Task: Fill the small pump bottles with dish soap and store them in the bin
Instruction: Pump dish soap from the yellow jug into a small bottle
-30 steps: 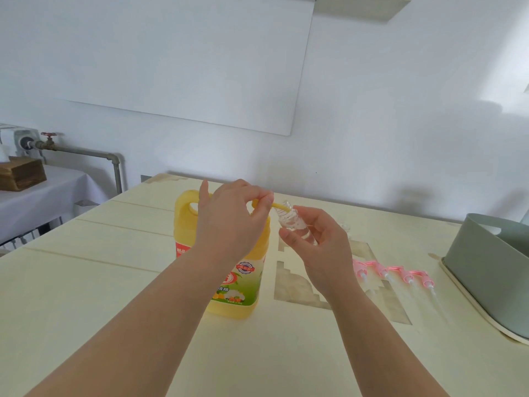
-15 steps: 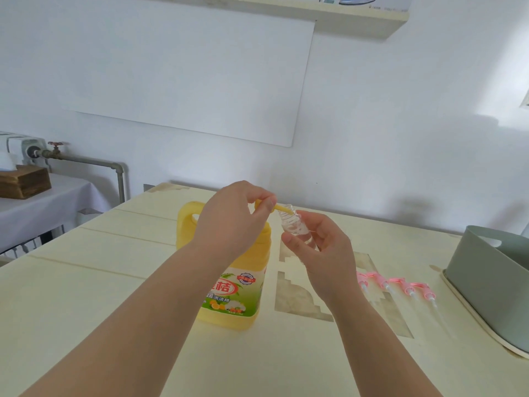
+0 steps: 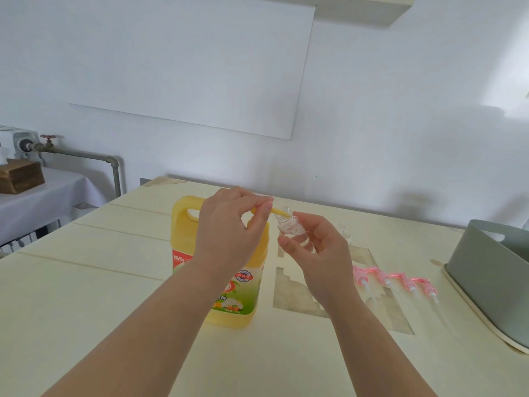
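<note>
The left hand [image 3: 229, 233] is pinching the dish soap jug's [image 3: 237, 293] yellow spout [image 3: 279, 212]; the right hand [image 3: 317, 253] is gripping the small clear bottle [image 3: 290, 229], tilted at the spout's tip — a wobble could send soap past its narrow mouth.

We see the left hand [image 3: 229, 236] fold down the finger it held raised a second ago, so that all its fingers now curl over the thin yellow plastic spout [image 3: 279, 212]. The small clear plastic bottle [image 3: 292, 229], pinched in the right hand [image 3: 317, 253], swings from a low slant to a steeper, more upright tilt, and more of its body shows above the thumb.
</note>
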Available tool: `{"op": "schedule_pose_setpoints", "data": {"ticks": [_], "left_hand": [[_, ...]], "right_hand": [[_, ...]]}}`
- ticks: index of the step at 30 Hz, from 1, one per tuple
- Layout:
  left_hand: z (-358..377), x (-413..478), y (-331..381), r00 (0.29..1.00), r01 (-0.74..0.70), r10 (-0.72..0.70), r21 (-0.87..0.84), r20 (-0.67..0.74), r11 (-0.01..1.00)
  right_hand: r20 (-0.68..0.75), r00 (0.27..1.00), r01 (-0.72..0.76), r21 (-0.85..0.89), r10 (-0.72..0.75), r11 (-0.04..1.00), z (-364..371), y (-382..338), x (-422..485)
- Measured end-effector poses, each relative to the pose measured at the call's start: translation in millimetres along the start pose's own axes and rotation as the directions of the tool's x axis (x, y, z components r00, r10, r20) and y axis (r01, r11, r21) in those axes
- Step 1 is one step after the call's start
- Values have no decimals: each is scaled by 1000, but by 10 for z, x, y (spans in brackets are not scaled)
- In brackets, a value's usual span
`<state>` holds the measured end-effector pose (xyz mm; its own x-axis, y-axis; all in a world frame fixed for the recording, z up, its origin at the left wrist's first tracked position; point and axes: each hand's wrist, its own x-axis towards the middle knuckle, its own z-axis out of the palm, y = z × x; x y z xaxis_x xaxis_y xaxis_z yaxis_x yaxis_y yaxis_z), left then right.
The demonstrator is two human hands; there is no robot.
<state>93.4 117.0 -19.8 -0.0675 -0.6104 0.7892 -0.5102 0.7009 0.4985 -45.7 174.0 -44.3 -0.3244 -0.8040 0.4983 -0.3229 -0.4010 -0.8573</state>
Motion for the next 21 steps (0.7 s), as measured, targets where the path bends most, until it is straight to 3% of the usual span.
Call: {"op": "schedule_pose_setpoints", "data": {"ticks": [13,21], "left_hand": [[-273,190,185,974,120,-129,59,188,991],[-131,68,88,990,108,-95,-123,102,987]], "right_hand": [[21,999,29,-40,-28,999,-36,-188,16],[8,999,35,-10,-35,999,-13,-102,-2]]}}
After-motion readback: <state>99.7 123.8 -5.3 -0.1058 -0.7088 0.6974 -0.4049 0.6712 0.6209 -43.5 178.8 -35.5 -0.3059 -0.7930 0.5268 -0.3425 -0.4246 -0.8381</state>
